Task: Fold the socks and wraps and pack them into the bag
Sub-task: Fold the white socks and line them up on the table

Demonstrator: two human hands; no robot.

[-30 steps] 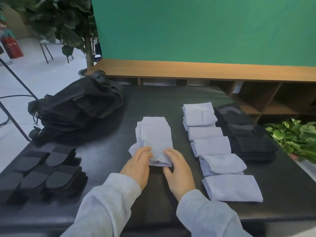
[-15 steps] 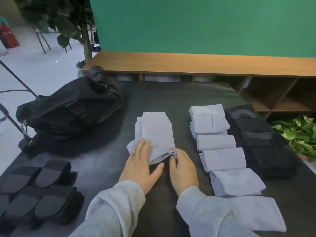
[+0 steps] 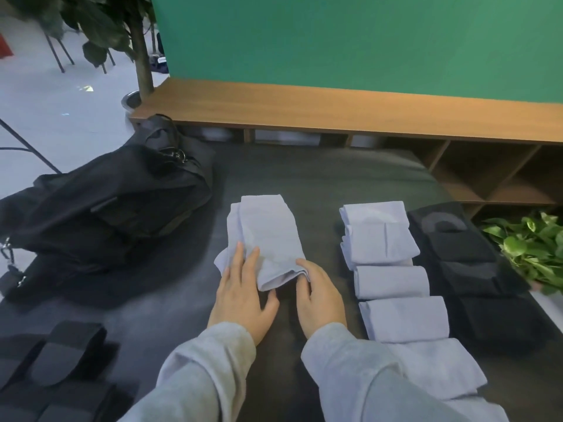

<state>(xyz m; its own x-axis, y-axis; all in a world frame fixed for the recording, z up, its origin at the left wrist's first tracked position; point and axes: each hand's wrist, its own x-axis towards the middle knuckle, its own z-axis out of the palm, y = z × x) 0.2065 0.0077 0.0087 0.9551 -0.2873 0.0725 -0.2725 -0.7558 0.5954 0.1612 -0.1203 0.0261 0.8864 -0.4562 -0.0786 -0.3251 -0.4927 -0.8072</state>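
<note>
A pale lavender sock (image 3: 266, 236) lies lengthwise in the middle of the dark table (image 3: 320, 181). My left hand (image 3: 242, 295) rests on its near left part, fingers spread and flat, thumb under the near end. My right hand (image 3: 318, 296) pinches the sock's near right corner, which is lifted slightly. A row of folded lavender socks (image 3: 393, 278) runs along the right, with folded black socks (image 3: 466, 269) beside them. Rolled black wraps (image 3: 64, 360) sit at the near left. The black bag (image 3: 100, 205) lies at the far left.
A wooden shelf unit (image 3: 335, 114) with open cubbies runs behind the table under a green wall. A leafy green plant (image 3: 530, 248) sits off the right edge. A potted tree (image 3: 140, 50) stands at the back left on the pale floor.
My left hand has slid forward onto the sock and flattened. My right hand has taken hold of the near right corner and raised it. The view has moved closer and tilted down.
</note>
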